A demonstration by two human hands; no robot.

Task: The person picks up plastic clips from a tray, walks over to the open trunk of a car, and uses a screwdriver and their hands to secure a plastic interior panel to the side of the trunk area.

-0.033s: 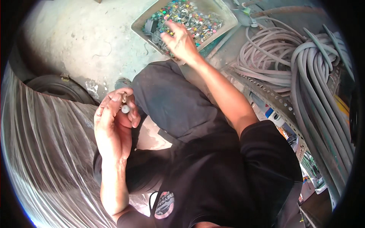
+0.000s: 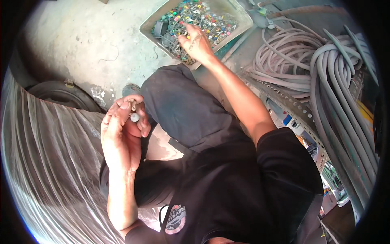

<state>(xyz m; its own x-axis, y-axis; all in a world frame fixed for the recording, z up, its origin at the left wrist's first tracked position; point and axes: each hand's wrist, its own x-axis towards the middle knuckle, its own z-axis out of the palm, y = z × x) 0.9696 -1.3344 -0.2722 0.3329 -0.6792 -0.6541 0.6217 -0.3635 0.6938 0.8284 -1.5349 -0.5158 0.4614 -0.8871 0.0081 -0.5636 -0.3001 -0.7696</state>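
Small pale piece [image 2: 134, 117] with a rounded end is pinched between thumb and fingers of my left hand [image 2: 123, 132], just beside my trousered knee [image 2: 172, 95]. My right hand [image 2: 197, 45] is over the bin [image 2: 243, 19] of mixed small parts [image 2: 217, 26], fingers loosely parted; whether it touches them, I cannot tell.

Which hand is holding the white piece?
The left hand: its fingers hold the small white piece, round at one end. The right hand differs, reaching over the bin.
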